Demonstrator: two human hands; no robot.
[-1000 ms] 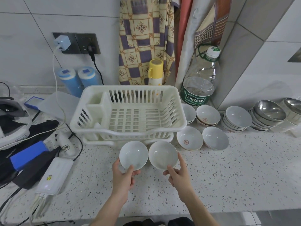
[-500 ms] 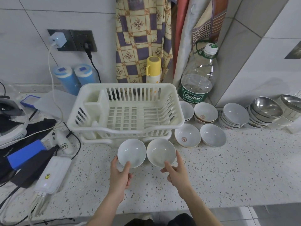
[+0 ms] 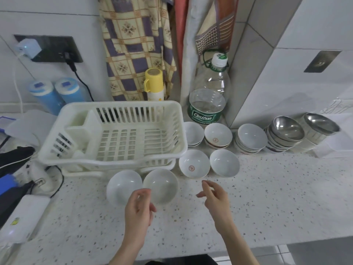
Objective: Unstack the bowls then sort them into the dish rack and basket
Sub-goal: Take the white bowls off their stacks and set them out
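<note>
Two white bowls sit side by side on the speckled counter in front of the rack: the left bowl (image 3: 122, 185) and the right bowl (image 3: 160, 184). My left hand (image 3: 140, 210) hovers just near of them with loosely curled fingers, holding nothing. My right hand (image 3: 214, 197) floats to the right of the bowls, fingers relaxed, also holding nothing. The white plastic dish rack (image 3: 114, 134) stands behind, with nothing in its main bay. A bowl with a red mark (image 3: 193, 166) and a plain bowl (image 3: 224, 163) sit to the rack's right.
Stacks of white bowls (image 3: 251, 139) and steel bowls (image 3: 286, 131) line the back right. A large water bottle (image 3: 210, 100) and yellow flask (image 3: 153, 84) stand behind the rack. Chargers, cables and a power bank (image 3: 23, 217) crowd the left.
Both hands have let go of the two front bowls and drawn back. My right hand has shifted to the right, away from its bowl.
</note>
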